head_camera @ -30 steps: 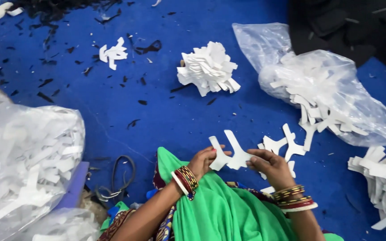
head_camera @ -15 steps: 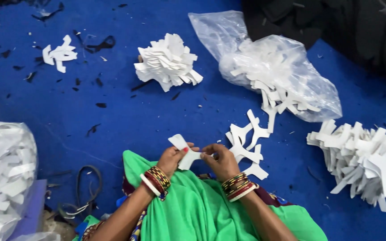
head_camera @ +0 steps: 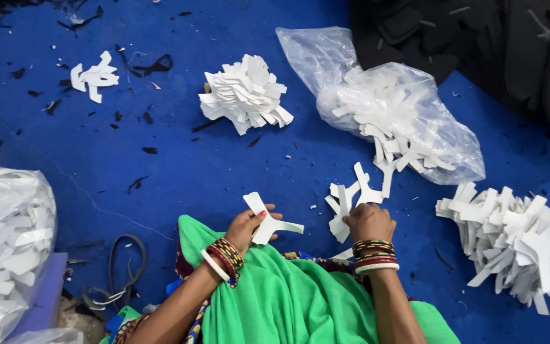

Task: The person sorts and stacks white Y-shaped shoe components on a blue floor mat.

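My left hand (head_camera: 247,227) holds a white Y-shaped cut-out piece (head_camera: 264,218) above my green-clad lap (head_camera: 275,293). My right hand (head_camera: 368,221) rests, fingers curled, on a small stack of the same white pieces (head_camera: 350,197) lying on the blue floor; whether it grips one is hidden. Both wrists wear coloured bangles.
A fanned pile of white pieces (head_camera: 244,93) lies ahead, a smaller one (head_camera: 95,76) at far left, a large one (head_camera: 517,239) at right. A clear plastic bag of pieces (head_camera: 397,111) sits ahead right, another bag (head_camera: 4,245) at left. Black material (head_camera: 479,44) is top right; scissors (head_camera: 119,283) lie near my left knee.
My hands have come apart: the left keeps the white piece, the right has moved right onto the small stack. The view has shifted slightly.
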